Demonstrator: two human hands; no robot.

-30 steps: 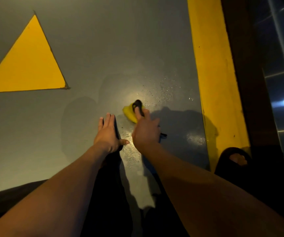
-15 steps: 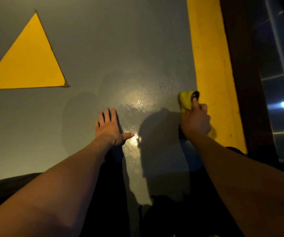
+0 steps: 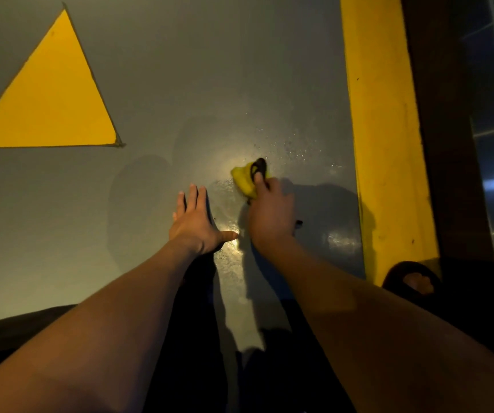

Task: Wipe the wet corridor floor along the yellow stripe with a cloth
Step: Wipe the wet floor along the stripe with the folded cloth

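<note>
Right hand [image 3: 271, 217] swung the cloth [image 3: 247, 180] back left, off the yellow stripe [image 3: 385, 144], onto the wet gray floor [image 3: 314, 162]. Fingers curl round the cloth, which sticks out past the fingertips. Left hand [image 3: 195, 225] lies flat, fingers straight, just beside the right.

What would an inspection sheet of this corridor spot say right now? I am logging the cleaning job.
Surface: grey floor, wet sheen and droplets beside the yellow stripe.
Job's things: yellow cloth with a dark part, on the wet patch, apart from the stripe.
Clutter: nothing seen.
Hands: left hand flat on the floor, fingers straight; right hand grips the cloth.
Cables: nothing seen.
Surroundings: yellow triangle painted on the left; dark sandal with toes on the stripe's near end; dark wall edge on the right.
</note>
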